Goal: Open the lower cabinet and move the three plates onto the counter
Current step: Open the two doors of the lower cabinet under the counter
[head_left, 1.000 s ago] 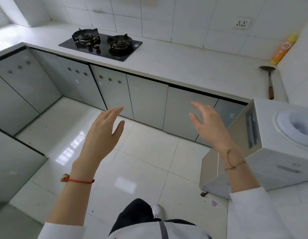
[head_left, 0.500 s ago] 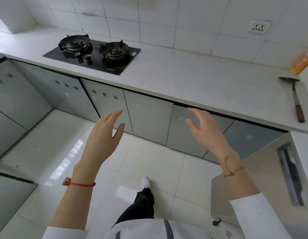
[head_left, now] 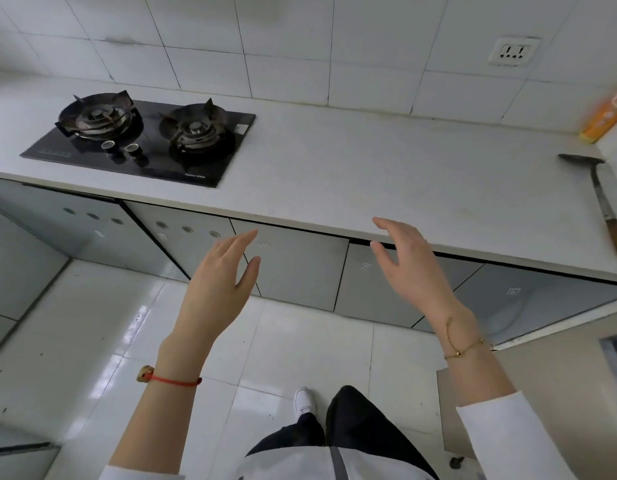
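Note:
A row of grey lower cabinet doors (head_left: pixel 296 268) runs under the white counter (head_left: pixel 386 174); all of them are closed. No plates are visible. My left hand (head_left: pixel 219 282) is raised in front of the cabinet doors, fingers straight, holding nothing. My right hand (head_left: pixel 409 265) hovers just below the counter's front edge, fingers relaxed and spread, also holding nothing. Neither hand touches a door.
A black two-burner gas hob (head_left: pixel 141 140) sits on the counter's left part. At the right end lie a spatula with a wooden handle (head_left: pixel 604 202) and an orange bottle (head_left: pixel 604 116). A wall socket (head_left: pixel 513 51) is above. A beige appliance (head_left: pixel 542 375) stands at my right on the tiled floor.
The view has come closer to the counter and cabinets, and the appliance at the right has slid mostly out of view. Both hands stay raised, open and empty.

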A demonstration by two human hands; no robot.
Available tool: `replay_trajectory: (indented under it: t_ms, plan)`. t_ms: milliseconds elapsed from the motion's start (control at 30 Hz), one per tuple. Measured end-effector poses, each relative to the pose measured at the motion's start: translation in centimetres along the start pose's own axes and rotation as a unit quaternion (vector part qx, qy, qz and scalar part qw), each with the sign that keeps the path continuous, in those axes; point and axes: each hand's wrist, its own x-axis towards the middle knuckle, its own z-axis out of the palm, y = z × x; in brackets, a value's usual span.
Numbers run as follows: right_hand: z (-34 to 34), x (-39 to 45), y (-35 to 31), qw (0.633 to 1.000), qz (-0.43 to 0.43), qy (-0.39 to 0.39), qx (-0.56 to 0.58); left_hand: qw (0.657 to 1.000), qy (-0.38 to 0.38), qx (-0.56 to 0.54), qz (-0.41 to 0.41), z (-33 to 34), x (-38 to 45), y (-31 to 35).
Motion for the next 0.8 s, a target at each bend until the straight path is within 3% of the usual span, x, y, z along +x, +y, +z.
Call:
replay_trajectory:
  t_ms: [800]
  plan:
    - [2.7,8.3,7.1,0.999,-0.004,-0.045,0.009,0.999,-0.019,-0.013,-0.040,9.5,7.8,-1.0]
